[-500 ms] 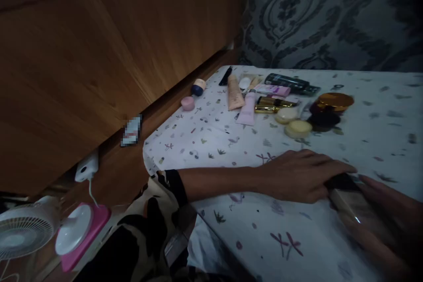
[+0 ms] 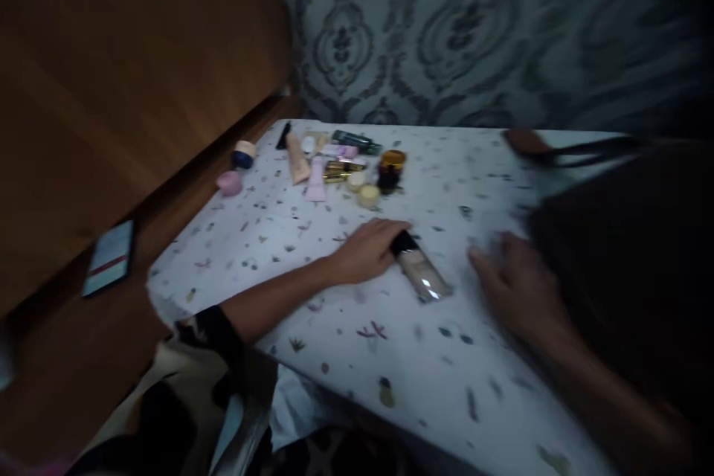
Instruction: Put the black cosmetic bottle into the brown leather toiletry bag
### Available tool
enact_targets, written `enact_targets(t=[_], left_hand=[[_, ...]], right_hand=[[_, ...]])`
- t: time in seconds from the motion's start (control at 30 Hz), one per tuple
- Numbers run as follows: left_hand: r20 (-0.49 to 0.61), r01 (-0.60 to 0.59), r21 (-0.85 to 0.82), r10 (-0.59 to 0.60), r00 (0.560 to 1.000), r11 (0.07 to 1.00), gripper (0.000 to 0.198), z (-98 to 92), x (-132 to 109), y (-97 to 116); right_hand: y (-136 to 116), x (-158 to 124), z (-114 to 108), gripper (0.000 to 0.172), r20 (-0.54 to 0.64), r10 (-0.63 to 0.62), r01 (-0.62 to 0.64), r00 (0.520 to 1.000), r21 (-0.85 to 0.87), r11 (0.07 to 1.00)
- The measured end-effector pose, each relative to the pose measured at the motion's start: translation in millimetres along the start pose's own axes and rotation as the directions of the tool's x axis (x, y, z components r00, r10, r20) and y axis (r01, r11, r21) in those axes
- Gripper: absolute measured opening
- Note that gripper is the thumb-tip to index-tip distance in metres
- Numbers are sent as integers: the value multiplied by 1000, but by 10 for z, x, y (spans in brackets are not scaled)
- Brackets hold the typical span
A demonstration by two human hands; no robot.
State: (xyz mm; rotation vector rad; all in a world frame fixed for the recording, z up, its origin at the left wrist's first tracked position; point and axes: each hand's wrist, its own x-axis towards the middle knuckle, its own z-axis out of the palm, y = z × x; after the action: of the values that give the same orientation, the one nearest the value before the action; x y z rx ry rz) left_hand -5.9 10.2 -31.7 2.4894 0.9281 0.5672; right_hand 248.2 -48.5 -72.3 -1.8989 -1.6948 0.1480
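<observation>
A clear-sided beige foundation bottle (image 2: 422,275) with a black cap lies tilted over the cloth. At its cap end, my left hand (image 2: 365,249) is closed, the fingertips on the black cap. To the right, my right hand (image 2: 518,286) is off the bottle, slightly blurred, with thumb and fingers apart and nothing in it. Beyond my left hand lie two small pale round jars (image 2: 368,196), an amber-lidded dark jar (image 2: 392,167), a pink tube (image 2: 316,180) and a beige tube (image 2: 297,159).
A large dark bag (image 2: 630,238) with a strap stands at the right, close to my right hand. A pink sponge (image 2: 229,183) and a navy-and-cream jar (image 2: 244,155) sit at the left edge of the printed cloth (image 2: 362,357). A phone (image 2: 110,256) lies lower left.
The view has swung right, bringing the dark bag into sight. My right hand has let go of the bottle and moved away to the right; my left hand stays at its cap.
</observation>
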Motion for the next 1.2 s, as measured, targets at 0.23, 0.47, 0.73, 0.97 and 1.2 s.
enact_targets(t=[0.23, 0.47, 0.73, 0.97, 1.2], left_hand=[[-20, -39, -106, 37, 999, 994, 66, 26, -18, -80], [-36, -76, -378, 68, 997, 923, 49, -33, 20, -120], [-98, 62, -404, -110, 989, 913, 41, -57, 86, 36], [-293, 26, -526, -210, 933, 850, 48, 46, 345, 135], [-430, -94, -696, -308, 848, 712, 55, 115, 827, 390]], right_hand=[[-435, -231, -137, 51, -44, -199, 204, 979, 149, 968], [-827, -368, -164, 47, 165, -294, 290, 942, 46, 956], [-740, -317, -160, 17, 160, -319, 296, 934, 150, 943], [-680, -298, -183, 20, 105, -250, 188, 963, 408, 894], [-715, -224, -274, 22, 170, -5, -93, 985, 564, 820]])
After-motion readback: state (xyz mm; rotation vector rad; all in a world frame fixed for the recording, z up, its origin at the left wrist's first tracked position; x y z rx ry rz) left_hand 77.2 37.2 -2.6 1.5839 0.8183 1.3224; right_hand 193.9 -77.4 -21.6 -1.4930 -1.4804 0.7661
